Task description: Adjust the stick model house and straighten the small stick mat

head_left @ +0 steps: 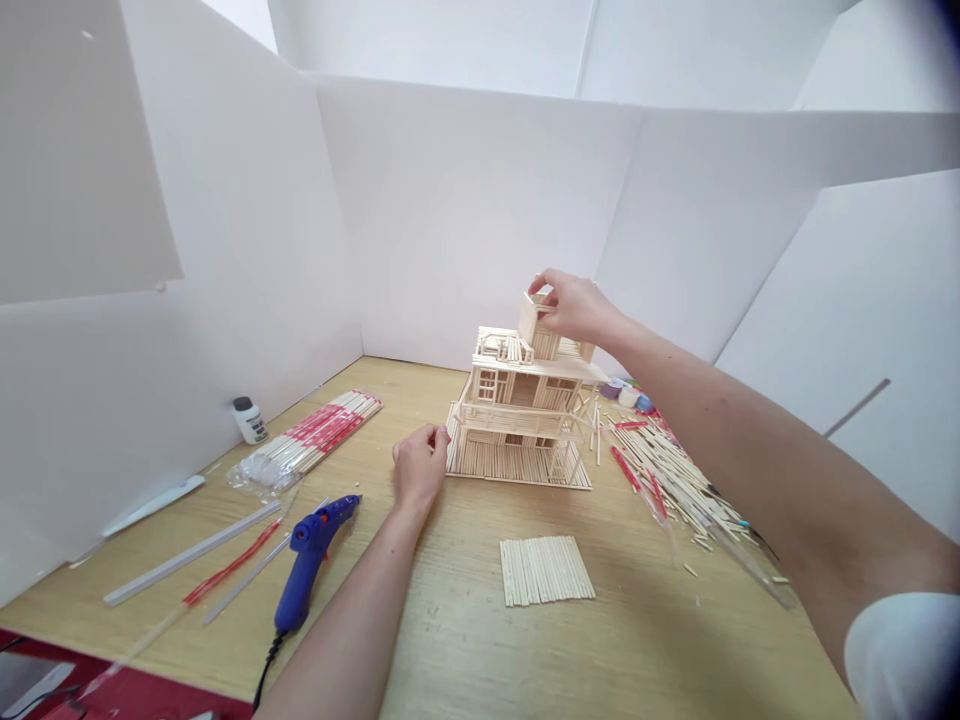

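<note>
- The stick house (517, 455) stands upright on the desk (450, 610), and I give every place from it.
- My right hand (571, 305) is at the house's top, fingers bent in beside a pale upper wall (527, 318); I can't tell whether they're clamped on it.
- My left hand (420, 462) has its fingers curled together at the house's left base edge; I can't tell if they grip it.
- Done, as I judge it: floor base, railed lower storeys and window frames.
- Seemingly left: the top part looks incomplete, and a flat stick panel (547, 571) lies unattached in front of the house.
- Loose sticks (664, 465) lie right of the house; my glue gun (309, 560) lies front-left of it, unheld.
</note>
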`<state>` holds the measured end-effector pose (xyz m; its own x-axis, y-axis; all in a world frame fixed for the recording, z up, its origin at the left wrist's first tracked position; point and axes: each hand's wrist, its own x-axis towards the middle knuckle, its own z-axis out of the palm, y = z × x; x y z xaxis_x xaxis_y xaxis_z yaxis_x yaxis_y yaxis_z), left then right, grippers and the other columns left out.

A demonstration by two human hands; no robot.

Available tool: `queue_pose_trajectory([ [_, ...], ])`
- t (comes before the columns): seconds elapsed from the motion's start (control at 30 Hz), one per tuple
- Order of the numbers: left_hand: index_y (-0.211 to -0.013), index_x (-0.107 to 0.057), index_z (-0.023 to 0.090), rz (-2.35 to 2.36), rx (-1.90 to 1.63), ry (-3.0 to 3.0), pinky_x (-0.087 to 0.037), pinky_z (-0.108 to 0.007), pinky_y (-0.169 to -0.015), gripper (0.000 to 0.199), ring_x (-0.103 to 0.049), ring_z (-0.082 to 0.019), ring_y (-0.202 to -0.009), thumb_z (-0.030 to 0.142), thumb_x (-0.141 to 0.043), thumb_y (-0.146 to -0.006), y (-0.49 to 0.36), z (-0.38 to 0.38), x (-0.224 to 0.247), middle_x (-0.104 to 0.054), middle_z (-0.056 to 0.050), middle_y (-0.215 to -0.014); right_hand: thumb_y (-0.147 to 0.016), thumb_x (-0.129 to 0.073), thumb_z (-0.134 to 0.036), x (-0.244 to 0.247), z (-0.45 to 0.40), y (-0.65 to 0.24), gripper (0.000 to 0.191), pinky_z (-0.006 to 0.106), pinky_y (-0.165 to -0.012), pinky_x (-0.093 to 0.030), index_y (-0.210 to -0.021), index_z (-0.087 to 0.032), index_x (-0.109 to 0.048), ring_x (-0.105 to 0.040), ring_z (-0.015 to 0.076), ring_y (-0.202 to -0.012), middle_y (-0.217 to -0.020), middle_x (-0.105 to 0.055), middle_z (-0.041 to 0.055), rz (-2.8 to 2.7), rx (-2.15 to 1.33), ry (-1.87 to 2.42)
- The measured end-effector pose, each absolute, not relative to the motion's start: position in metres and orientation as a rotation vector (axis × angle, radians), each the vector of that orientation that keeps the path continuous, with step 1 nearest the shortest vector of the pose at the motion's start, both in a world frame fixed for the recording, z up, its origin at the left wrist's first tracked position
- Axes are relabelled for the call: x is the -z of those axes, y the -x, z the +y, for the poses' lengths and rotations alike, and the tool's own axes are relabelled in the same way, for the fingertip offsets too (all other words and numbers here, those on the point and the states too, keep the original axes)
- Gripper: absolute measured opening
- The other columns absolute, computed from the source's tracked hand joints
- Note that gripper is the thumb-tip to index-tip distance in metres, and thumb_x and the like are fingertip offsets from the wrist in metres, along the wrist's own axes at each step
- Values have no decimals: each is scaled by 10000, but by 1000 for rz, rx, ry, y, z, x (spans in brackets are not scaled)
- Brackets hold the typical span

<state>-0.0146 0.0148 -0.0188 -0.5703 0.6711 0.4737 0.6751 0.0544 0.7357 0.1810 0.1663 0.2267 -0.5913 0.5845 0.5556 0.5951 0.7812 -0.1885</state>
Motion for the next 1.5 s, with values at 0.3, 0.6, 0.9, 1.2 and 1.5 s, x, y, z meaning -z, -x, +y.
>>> queue_pose_trajectory([
  [0.3,-728,-666,215,-2296,1550,1458,-385,-313,-699,338,-624,-189,-672,370,-462,-949,16,16,22,-726,-33,-747,-707,-589,-6,-238,154,-220,343,337,-762,-486,-996,-167,-678,-649,194,-799,-903,-732,58,-2209,135,663],
  [0.6,-719,-665,208,-2292,1526,1465,-379,-306,-708,349,-622,-187,-673,380,-452,-937,16,15,21,-713,-32,-720,-777,-677,-164,-228,167,-202,306,368,-805,-492,-1081,-191,-700,-658,234,-886,-977,-748,52,-2325,231,830],
  [0.9,-765,-687,206,-2386,1499,1423,-390,-307,-696,373,-637,-196,-709,419,-438,-942,16,16,21,-733,-47,-780,-809,-674,-153,-223,148,-204,400,402,-892,-504,-1199,-212,-604,-637,247,-978,-1135,-693,81,-2272,316,756],
  [1.2,-716,-683,193,-2279,1607,1433,-414,-286,-697,343,-623,-170,-689,372,-477,-923,10,20,24,-709,-26,-720,-1001,-515,-373,-74,-2,-277,367,433,-1045,-502,-1329,-216,-562,-612,231,-1229,-1300,-674,98,-2610,-97,51],
  [1.5,-699,-674,194,-2230,1663,1384,-405,-288,-666,330,-612,-166,-669,362,-492,-917,13,20,21,-689,-23,-693,-997,-296,-645,-12,65,-361,683,657,-1181,-301,-1547,-250,-387,-421,328,-1449,-1560,-467,131,-1914,-599,1123],
])
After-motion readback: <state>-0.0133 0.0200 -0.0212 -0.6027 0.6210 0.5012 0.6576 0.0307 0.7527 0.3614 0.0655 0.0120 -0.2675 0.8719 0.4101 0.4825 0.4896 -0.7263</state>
